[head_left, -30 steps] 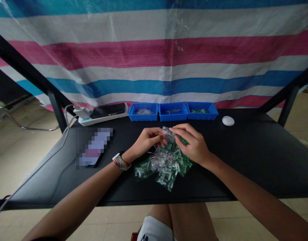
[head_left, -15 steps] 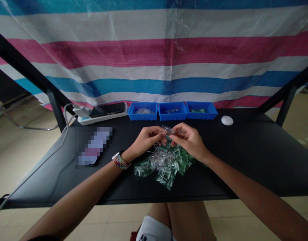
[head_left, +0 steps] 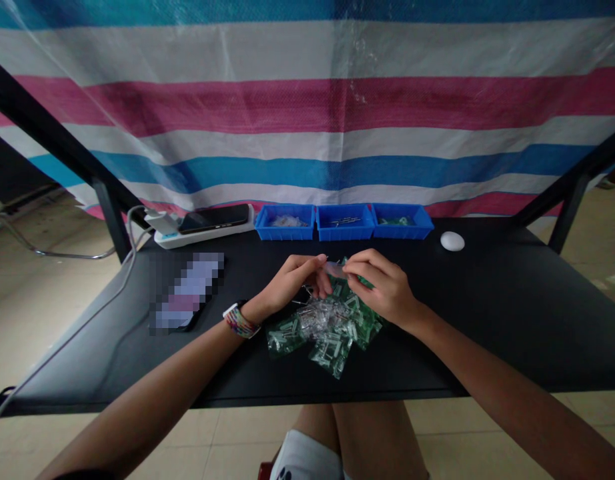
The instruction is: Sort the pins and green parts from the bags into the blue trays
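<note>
Both hands meet over the middle of a black table (head_left: 487, 320). My left hand (head_left: 292, 283) and my right hand (head_left: 382, 287) pinch a small clear plastic bag (head_left: 335, 269) between their fingertips, a little above the tabletop. Below the hands lies a loose pile of small clear and green bags (head_left: 327, 330) holding tiny parts. A beaded band and a watch sit on my left wrist (head_left: 240, 320).
Three blue bins (head_left: 345, 222) stand in a row at the table's back edge. A white power strip with a phone on it (head_left: 207, 225) lies back left, another phone (head_left: 187, 293) nearer left. A white round object (head_left: 452, 241) rests back right. A striped tarp hangs behind.
The small bag between my fingers has dropped slightly and flattened out; both hands have shifted a little lower and closer over the pile.
</note>
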